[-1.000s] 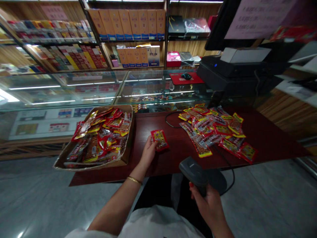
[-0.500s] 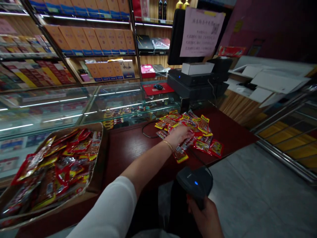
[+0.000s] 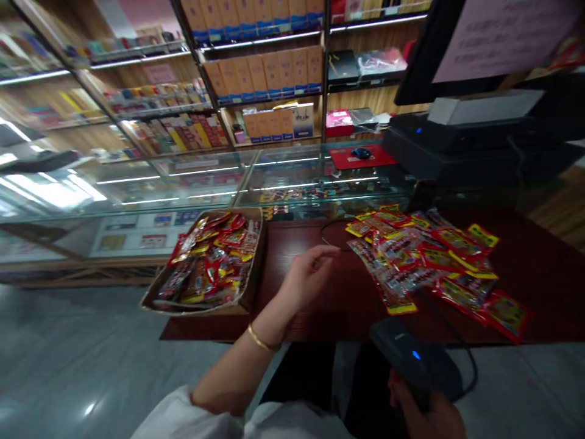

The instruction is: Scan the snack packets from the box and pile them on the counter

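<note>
My left hand, with a gold bangle on its wrist, hovers over the dark red counter between two lots of snack packets. Its fingers are loosely bent and apart, and nothing shows in them. My right hand grips the handle of a black barcode scanner with a blue light, in front of the counter edge. To the right lies a loose pile of red and yellow snack packets. On the left stands an open cardboard box filled with similar packets.
A glass display case runs behind the dark red counter. On it are a mouse on a red mat and, at right, a monitor above a black register. The scanner's cable loops at the right.
My left hand has left the packet pile and moved left toward the box, with nothing visible in it. The view has turned left. My right hand still holds the scanner.
</note>
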Tool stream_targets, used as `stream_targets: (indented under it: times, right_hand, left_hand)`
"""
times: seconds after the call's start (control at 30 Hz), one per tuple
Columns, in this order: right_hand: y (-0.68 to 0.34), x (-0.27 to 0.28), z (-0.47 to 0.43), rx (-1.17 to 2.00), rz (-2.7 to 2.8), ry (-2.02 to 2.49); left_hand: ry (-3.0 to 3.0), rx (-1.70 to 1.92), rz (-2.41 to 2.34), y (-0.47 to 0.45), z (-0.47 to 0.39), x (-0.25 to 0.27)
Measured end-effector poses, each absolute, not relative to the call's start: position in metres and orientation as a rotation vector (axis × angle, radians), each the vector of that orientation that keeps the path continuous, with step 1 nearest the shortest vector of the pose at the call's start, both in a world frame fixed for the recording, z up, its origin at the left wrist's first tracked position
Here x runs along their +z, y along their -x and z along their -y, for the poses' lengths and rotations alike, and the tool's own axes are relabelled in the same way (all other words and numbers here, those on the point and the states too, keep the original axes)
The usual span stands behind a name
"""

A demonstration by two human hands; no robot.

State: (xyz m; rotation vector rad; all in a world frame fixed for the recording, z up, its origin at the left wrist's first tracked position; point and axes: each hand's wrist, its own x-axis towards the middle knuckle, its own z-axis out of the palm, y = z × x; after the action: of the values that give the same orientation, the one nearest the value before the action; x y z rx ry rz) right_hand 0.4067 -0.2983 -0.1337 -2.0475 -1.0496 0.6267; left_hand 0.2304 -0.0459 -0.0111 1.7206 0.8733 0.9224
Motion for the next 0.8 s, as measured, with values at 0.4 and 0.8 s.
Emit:
stream_targets:
  times: [0.4,0.8]
  right_hand:
    - [-0.365,-0.12,0.278,0.699,1.104,1.89]
    - [-0.366,-0.124,0.288,0.666,1.104,1.967]
  left_hand:
    - [-2.243,-0.148,-2.262,0.013,0.024,0.001]
    - [-2.233,-0.408,-2.205,0.033,0.01,-0.006]
